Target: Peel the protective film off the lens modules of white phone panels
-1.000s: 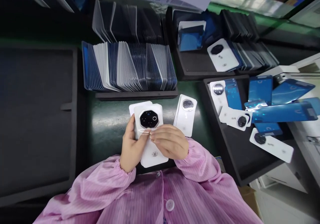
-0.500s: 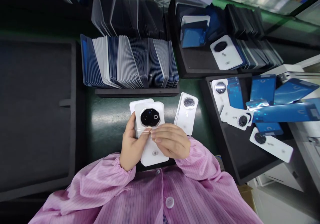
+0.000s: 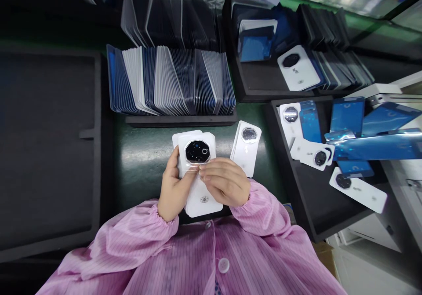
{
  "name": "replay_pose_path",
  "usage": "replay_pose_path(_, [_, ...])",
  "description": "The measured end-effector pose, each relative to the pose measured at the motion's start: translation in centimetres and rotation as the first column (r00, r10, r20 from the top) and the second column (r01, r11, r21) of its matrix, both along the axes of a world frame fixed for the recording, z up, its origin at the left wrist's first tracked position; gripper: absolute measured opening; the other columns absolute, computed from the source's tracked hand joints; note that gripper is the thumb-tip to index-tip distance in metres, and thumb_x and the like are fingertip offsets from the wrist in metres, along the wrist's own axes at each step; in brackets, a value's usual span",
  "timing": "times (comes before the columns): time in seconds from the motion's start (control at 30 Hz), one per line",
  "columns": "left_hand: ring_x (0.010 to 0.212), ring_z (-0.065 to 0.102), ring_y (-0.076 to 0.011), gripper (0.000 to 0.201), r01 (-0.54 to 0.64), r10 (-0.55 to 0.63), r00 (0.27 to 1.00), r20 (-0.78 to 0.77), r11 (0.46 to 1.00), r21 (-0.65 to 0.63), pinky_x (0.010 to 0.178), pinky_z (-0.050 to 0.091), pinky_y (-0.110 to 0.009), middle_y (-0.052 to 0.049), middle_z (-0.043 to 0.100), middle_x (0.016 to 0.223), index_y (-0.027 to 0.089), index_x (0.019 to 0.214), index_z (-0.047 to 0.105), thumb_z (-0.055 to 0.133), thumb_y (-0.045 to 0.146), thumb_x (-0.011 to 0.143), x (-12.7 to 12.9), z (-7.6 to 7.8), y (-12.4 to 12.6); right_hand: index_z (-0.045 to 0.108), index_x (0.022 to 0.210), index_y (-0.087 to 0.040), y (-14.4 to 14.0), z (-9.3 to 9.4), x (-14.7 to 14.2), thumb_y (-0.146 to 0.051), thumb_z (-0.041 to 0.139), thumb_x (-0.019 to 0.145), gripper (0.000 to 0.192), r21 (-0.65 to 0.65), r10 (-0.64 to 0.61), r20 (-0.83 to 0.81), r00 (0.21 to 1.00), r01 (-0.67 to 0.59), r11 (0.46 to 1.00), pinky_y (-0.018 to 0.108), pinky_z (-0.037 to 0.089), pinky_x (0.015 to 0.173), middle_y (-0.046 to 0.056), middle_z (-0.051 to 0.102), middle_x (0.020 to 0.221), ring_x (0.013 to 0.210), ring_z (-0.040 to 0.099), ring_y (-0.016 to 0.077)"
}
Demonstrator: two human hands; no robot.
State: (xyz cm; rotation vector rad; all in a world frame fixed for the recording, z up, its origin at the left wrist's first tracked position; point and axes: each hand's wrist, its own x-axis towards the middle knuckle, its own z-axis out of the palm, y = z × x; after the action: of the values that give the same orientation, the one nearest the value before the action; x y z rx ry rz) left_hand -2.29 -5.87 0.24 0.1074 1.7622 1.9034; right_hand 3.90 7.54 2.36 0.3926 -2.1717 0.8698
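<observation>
My left hand (image 3: pixel 173 189) grips a small stack of white phone back covers (image 3: pixel 201 198) from the left side, the top one showing a black octagonal camera plate (image 3: pixel 197 151). My right hand (image 3: pixel 226 183) pinches a thin clear film (image 3: pixel 194 166) just below that camera plate, fingertips meeting my left thumb. To the right of my hands, another small stack of white back covers (image 3: pixel 245 147) lies on the green table.
A foam rack (image 3: pixel 171 86) packed with upright blue and white covers stands behind my hands. At the right, a black tray (image 3: pixel 306 207) holds white covers and loose blue films. Another tray (image 3: pixel 260 81) behind it holds more covers. A large dark foam tray (image 3: pixel 49 150) lies left.
My right fingertips have crept up toward the camera plate with the clear film. The stack in my left hand has barely shifted.
</observation>
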Motion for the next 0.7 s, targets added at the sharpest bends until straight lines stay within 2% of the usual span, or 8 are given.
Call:
replay_pose_path(0.57, [0.106,0.063,-0.0230,0.060,-0.011,0.008,0.996,0.088,0.999,0.030,0.092,0.050,-0.036,-0.007,0.066,0.118,0.024,0.133,0.047,0.069,0.031,0.077,0.02,0.47,0.14,0.058,0.113,-0.021,0.17,-0.36,0.13,-0.004,0.058,0.082,0.036,0.000,-0.034,0.037,0.999,0.034,0.999,0.037,0.058,0.083,0.005,0.073,0.092,0.094,0.070,0.0190])
replay_pose_path(0.63, [0.107,0.063,-0.0235,0.062,-0.011,0.006,0.994,0.108,0.999,0.046,0.091,0.051,-0.036,-0.007,0.065,0.120,0.024,0.133,0.046,0.069,0.031,0.077,0.05,0.57,0.16,0.055,0.119,-0.023,0.32,-0.28,0.17,-0.005,0.059,0.083,0.041,-0.004,-0.103,0.086,0.991,0.104,0.995,0.043,0.055,0.090,0.006,0.072,0.101,0.106,0.066,0.0221])
replay_pose_path(0.7, [0.106,0.063,-0.0241,0.064,-0.001,-0.009,0.991,0.133,0.997,0.074,0.086,0.054,-0.035,-0.008,0.063,0.123,0.025,0.135,0.044,0.070,0.032,0.077,0.13,0.63,0.18,0.048,0.131,-0.024,0.55,-0.13,0.18,-0.013,0.062,0.084,0.050,-0.017,-0.197,0.182,0.963,0.204,0.979,0.053,0.046,0.102,0.010,0.063,0.123,0.126,0.051,0.0279])
